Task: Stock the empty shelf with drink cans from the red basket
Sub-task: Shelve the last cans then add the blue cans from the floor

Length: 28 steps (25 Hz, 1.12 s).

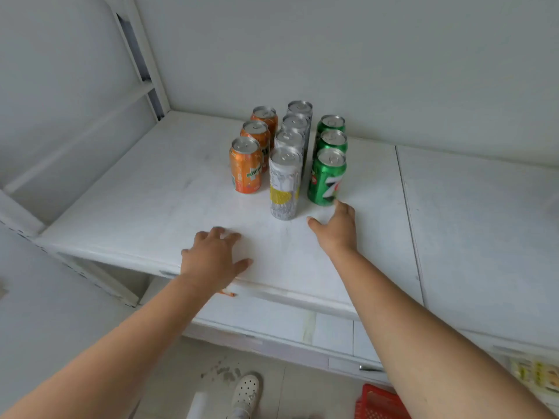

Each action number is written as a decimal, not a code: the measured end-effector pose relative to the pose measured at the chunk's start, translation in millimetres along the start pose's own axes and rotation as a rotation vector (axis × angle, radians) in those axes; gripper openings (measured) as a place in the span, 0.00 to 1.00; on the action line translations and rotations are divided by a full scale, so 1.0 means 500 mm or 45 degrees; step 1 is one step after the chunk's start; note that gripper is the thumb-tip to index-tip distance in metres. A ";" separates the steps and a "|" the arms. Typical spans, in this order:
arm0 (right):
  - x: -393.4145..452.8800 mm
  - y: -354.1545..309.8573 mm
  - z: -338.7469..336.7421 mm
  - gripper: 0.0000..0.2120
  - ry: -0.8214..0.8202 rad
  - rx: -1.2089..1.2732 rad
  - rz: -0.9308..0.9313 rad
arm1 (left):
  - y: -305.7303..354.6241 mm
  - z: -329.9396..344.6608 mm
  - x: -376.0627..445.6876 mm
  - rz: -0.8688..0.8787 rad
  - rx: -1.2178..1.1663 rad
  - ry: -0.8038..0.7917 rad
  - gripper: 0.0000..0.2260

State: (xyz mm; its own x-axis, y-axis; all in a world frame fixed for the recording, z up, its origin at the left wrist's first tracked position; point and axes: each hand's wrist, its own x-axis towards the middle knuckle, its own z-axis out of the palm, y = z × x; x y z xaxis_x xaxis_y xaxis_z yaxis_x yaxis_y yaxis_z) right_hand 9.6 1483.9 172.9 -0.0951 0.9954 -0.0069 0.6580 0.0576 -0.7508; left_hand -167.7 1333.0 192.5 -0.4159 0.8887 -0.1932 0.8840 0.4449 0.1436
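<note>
Only a corner of the red basket visible at the bottom edge, contents hidden. Back cans partly masked by front ones; labels blurred. Three upright rows on the white shelf: orange cans left, taller slim silver cans centre, green cans right. Left hand open, fingers spread, empty, near shelf's front edge. Right hand open, empty, fingertips just beside the front green can.
</note>
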 end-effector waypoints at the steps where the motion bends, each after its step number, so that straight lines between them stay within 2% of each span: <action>1: -0.027 0.008 -0.006 0.33 -0.032 -0.046 -0.038 | 0.002 0.003 -0.012 0.005 -0.057 0.047 0.25; 5: -0.177 0.063 -0.046 0.29 -0.114 -0.171 -0.276 | 0.013 0.039 -0.103 0.050 -0.259 0.351 0.18; 8: -0.296 0.119 -0.091 0.23 0.104 -0.065 -0.527 | 0.030 0.079 -0.180 0.102 -0.340 0.553 0.12; 10: -0.374 0.175 -0.116 0.19 0.269 0.006 -0.589 | 0.053 0.118 -0.234 0.205 -0.395 0.576 0.09; 13: -0.477 0.286 -0.134 0.15 0.299 -0.045 -0.499 | 0.088 0.200 -0.304 0.326 -0.468 0.400 0.08; 15: -0.543 0.376 -0.134 0.15 0.258 -0.138 -0.355 | 0.114 0.267 -0.336 0.359 -0.468 0.223 0.08; 20: -0.663 0.595 -0.149 0.16 0.164 -0.311 -0.019 | 0.210 0.428 -0.413 0.502 -0.376 -0.055 0.10; 23: -0.734 0.717 -0.204 0.16 0.045 -0.373 0.233 | 0.295 0.517 -0.473 0.486 -0.340 -0.195 0.12; 28: -0.778 0.963 -0.325 0.19 -0.046 -0.510 0.370 | 0.488 0.709 -0.569 0.424 -0.248 -0.396 0.17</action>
State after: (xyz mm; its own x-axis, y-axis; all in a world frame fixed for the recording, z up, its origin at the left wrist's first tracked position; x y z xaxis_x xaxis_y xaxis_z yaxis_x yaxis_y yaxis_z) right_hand 484.8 1136.9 -78.6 0.1138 0.9718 -0.2067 0.8957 -0.1904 -0.4018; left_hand 241.8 1149.5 -61.7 -0.0084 0.9240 -0.3822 0.8895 0.1815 0.4194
